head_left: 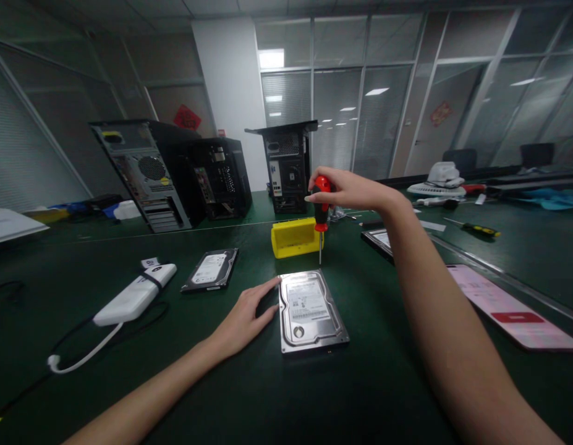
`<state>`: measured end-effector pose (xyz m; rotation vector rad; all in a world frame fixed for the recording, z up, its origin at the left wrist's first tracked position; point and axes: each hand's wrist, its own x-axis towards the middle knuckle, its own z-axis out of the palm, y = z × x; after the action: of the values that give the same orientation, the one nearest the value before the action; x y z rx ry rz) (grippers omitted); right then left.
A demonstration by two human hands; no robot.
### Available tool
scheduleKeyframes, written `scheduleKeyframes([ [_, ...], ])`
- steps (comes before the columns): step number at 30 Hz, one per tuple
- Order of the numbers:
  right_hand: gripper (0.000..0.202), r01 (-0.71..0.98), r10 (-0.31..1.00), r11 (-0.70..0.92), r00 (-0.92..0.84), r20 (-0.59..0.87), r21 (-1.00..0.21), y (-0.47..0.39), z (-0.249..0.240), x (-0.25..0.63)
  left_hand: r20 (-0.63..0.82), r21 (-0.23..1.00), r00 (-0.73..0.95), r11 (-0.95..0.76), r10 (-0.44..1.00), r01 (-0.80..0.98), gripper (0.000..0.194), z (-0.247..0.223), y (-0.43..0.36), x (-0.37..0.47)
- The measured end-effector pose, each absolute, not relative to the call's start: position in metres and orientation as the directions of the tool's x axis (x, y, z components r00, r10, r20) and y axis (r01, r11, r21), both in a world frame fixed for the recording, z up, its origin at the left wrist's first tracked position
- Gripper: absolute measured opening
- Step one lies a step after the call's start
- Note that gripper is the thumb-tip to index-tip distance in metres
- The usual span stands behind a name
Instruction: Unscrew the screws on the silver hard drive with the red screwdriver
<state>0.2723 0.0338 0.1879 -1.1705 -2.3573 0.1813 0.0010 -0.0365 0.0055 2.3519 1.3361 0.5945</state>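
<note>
A silver hard drive (309, 309) lies flat on the dark green table (212, 395), label side up. My left hand (246, 315) rests at its left edge, with fingers apart and fingertips touching the side. Above the drive's far right corner, my right hand (330, 188) grips the red and black handle of a screwdriver (321, 213). The shaft points straight down, its tip at or just over that corner; contact cannot be made out. Just behind the drive stands a yellow plastic bin (295, 239).
Another hard drive (212, 270) and a white power strip (135, 293) lie to the left. Computer cases (168, 176) stand at the back. On the right are a partly hidden drive (381, 240), a pink phone-shaped board (513, 306) and a yellow-black screwdriver (478, 230).
</note>
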Motion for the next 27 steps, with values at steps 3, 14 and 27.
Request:
scheduleKeyframes([
  [3,0.036,0.707,0.779,0.621,-0.51,0.365,-0.337,0.0345,0.1875,0.2722,0.173,0.511,0.461,-0.479,0.871,0.714,0.056,0.0057,-0.0361,0.0014],
  [14,0.04,0.706,0.789,0.611,-0.506,0.35,-0.357,0.0346,0.1878,0.2712,0.177,0.516,0.462,-0.482,0.869,0.709,0.056,0.0068,-0.0369,0.0023],
  [27,0.032,0.613,0.808,0.582,-0.509,0.297,-0.534,0.0345,0.1865,0.2717,0.202,0.517,0.46,-0.493,0.865,0.7,0.054,0.0066,-0.0383,0.002],
])
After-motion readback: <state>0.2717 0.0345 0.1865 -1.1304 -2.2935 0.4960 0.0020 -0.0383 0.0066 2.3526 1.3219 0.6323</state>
